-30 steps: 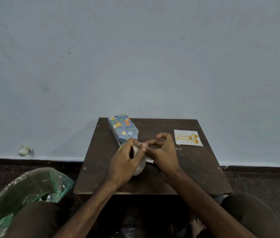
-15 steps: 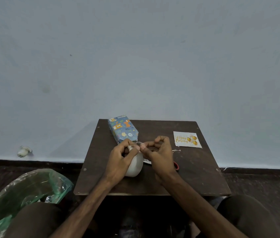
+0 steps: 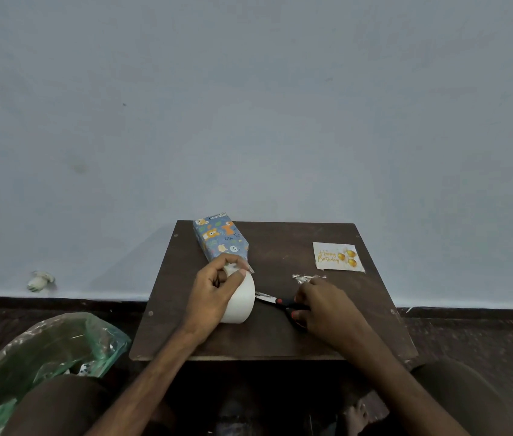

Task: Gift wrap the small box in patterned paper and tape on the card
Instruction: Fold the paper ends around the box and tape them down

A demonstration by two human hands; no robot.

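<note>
The small box (image 3: 220, 239), wrapped in blue paper with cartoon animals, lies at the back left of the dark wooden table (image 3: 283, 247). Just in front of it my left hand (image 3: 214, 294) grips a white tape roll (image 3: 244, 298), thumb and fingertips pinching at its top edge. My right hand (image 3: 327, 313) lies over the red and black handles of the scissors (image 3: 266, 297), thumb and fingers closed around them; the blades point left toward the roll. The "Happy Birthday" card (image 3: 338, 257) with gold balloons lies flat at the back right.
A crumpled scrap of tape (image 3: 300, 278) lies just beyond my right hand. A green plastic waste bag (image 3: 50, 350) stands on the floor at the left. A small white object (image 3: 39, 281) lies by the wall. My knees flank the table's front edge.
My right hand has left the tape roll, moved right and come down on the scissors. My left hand stays on the roll. A tape scrap now lies on the table.
</note>
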